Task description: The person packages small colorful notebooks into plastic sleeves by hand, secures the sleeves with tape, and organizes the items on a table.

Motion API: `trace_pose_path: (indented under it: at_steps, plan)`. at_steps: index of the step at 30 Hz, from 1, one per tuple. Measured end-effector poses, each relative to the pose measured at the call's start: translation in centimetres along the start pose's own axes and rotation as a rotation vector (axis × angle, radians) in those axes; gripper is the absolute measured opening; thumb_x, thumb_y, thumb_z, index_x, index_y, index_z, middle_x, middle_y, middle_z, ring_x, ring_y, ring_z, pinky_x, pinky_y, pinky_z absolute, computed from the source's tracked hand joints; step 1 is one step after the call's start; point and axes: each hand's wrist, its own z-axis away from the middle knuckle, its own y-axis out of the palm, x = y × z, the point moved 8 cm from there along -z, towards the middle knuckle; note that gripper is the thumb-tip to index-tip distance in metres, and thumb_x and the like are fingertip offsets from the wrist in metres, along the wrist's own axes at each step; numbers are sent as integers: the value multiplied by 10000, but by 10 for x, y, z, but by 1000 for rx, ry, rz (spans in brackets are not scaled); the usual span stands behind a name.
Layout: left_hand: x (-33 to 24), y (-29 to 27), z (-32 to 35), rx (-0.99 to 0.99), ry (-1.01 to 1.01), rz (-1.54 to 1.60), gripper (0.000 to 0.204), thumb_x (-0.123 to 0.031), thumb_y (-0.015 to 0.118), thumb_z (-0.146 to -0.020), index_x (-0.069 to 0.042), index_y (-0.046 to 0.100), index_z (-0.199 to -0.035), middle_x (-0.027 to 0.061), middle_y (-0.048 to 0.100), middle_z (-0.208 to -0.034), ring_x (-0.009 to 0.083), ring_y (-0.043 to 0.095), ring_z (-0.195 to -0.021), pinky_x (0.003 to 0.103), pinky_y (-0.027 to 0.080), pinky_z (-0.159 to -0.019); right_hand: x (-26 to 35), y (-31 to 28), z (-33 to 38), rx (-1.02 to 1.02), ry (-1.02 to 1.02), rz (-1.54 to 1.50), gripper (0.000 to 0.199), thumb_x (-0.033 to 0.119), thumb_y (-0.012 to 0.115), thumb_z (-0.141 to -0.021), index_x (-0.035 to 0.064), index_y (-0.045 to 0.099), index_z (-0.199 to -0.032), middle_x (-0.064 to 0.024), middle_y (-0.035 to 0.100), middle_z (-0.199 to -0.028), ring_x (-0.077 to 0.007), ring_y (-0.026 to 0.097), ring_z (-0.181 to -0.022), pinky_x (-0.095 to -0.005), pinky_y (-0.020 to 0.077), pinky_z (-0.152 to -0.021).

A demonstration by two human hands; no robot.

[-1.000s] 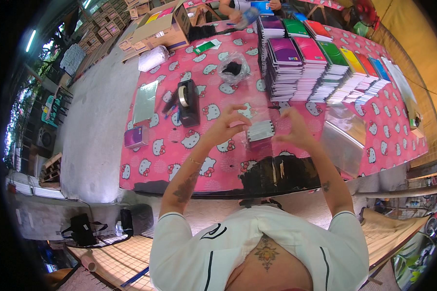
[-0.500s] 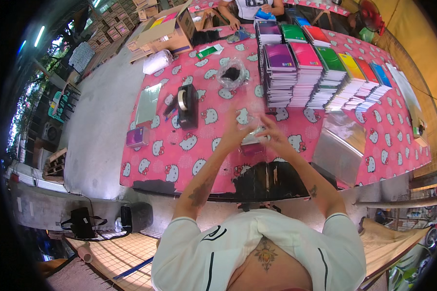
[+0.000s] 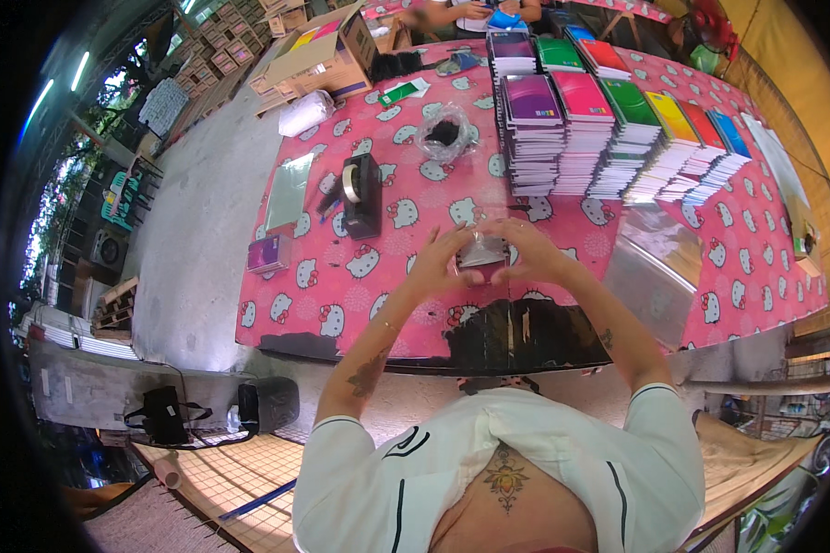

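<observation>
Over the near edge of the pink cat-print tablecloth (image 3: pixel 360 304), both hands are meeting around a small clear plastic-wrapped packet (image 3: pixel 481 249). Left hand (image 3: pixel 438 267) is pinching the packet's left side; right hand (image 3: pixel 530 253) is curling over its right side and top, fingers closed onto the film. Packet is sitting just above or on the cloth; contact is hard to judge under the fisheye bend. Contents are probably a small notebook, though the wrap glare is hiding detail.

Progress, judged: wrapping of this one item is under way, not sealed. Black tape dispenser (image 3: pixel 361 194) is standing untouched to the left, well apart from the hands. Stacks of coloured notebooks (image 3: pixel 609 138) are waiting beyond; clear sleeves (image 3: pixel 655 263) are lying to the right. One purple wrapped item (image 3: pixel 269 253) is resting near the left edge, seemingly finished.
</observation>
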Motion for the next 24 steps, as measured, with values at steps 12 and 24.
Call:
trace_pose_path:
  at_steps: [12,24]
  plan:
    - [21,5,-30,112,-345,201,269,-205,700,-836,-58,685,-1061,124,691,-794,295,668,-765,427,509,-691,-10,11,-3,-111,327,34,432,96,747,-773,100,559,-1162,-121,565,-1043,-310,563,-963,-394,476,-856]
    - [102,-41,-7,-496,-428,108,424,-178,773,-741,-43,647,-1123,155,670,-939,311,646,-848,413,508,-744,-88,34,38,-434,605,-507,484,107,752,-807,73,523,-1232,-93,497,-1130,-209,539,-1015,-342,474,-878]
